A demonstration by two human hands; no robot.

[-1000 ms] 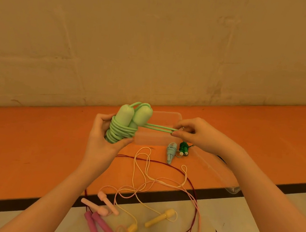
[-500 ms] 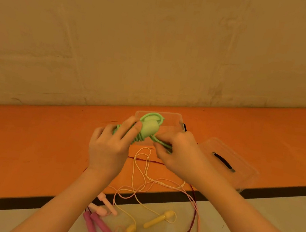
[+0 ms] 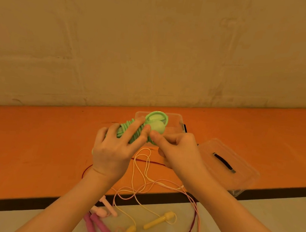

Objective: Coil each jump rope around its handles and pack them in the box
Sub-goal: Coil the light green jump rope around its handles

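The left hand [image 3: 111, 149] and right hand [image 3: 177, 150] both hold the coiled light green plastic jump rope [image 3: 146, 127] above the clear plastic box [image 3: 177, 119]. Two yellow handles [image 3: 158, 219] and two pink handles [image 3: 97, 227] lie below on the floor.

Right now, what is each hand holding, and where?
Left hand grips the light green coiled jump rope around its wrapped cord; right hand pinches its cord near the handles.

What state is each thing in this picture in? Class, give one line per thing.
Green jump rope: coiled around its handles, held in both hands.
Left hand: grips the coil.
Right hand: pinches the rope's end.
Clear box: open.
Lid: off, lying beside the box.
Yellow jump rope: uncoiled.
Pink jump ropes: uncoiled.
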